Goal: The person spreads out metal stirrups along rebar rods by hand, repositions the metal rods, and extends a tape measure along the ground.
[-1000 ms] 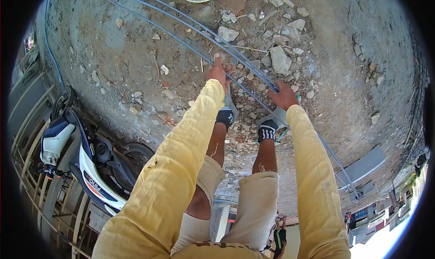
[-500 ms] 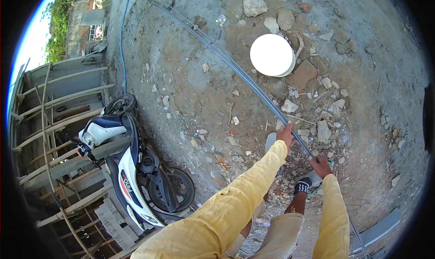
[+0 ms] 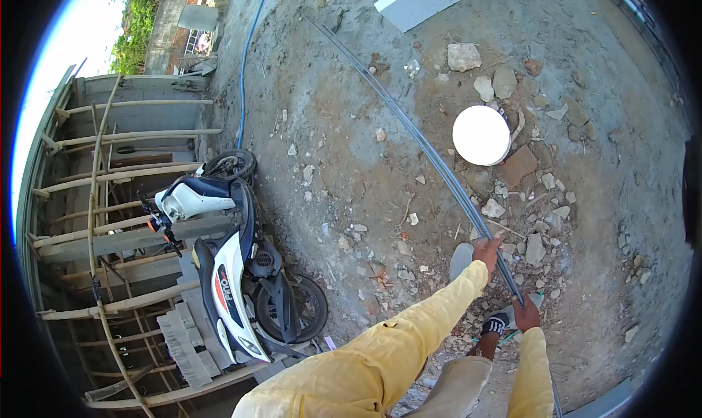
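Our right hand [image 3: 526, 313] and left hand [image 3: 486, 251] both curl their fingers round the rods [image 3: 442, 164], which run past the bucket [image 3: 481, 135]. Rubble [image 3: 535, 250] underfoot could roll and unbalance us; a slack grip could let the rods fan out, and a sideways swing might knock the bucket. Our fingertips are hidden, the near end is lost by our right sleeve [image 3: 532, 367], and glare blanks the bucket's top.

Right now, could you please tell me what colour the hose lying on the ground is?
The hose is blue, seen best in the head view.
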Motion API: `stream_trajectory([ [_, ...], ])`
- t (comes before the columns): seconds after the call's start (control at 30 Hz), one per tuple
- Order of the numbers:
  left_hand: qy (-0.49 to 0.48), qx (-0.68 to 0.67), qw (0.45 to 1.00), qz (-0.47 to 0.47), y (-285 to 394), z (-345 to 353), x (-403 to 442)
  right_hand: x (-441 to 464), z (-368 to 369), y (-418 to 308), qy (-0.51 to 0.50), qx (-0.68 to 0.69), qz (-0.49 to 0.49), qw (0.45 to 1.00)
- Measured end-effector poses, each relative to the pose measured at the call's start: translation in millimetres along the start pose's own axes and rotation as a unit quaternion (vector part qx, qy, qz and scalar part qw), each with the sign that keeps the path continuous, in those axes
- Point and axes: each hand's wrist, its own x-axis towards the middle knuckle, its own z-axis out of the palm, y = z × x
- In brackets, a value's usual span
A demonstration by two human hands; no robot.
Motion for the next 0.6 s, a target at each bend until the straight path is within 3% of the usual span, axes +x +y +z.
stream_trajectory([
  [0.17,0.013,0.114,0.992,0.046,15.6,4.7,-27.5,-20.1,-17.6,-1.1,0.001,-0.021,0.000,1.000],
  [0.3,-0.022,0.046,0.998,0.042,56.4,25.5,-75.1,-30.7,-38.2,6.0,-0.010,-0.007,0.027,1.000],
  [0.5,-0.053,0.034,0.997,0.033,83.3,70.6,-106.8,-45.8,-100.3,-9.4,0.021,0.002,-0.019,1.000],
  [0.6,-0.057,0.020,0.997,0.051,100.1,101.1,-117.3,-58.8,-143.5,-47.3,0.009,0.020,-0.014,1.000],
])
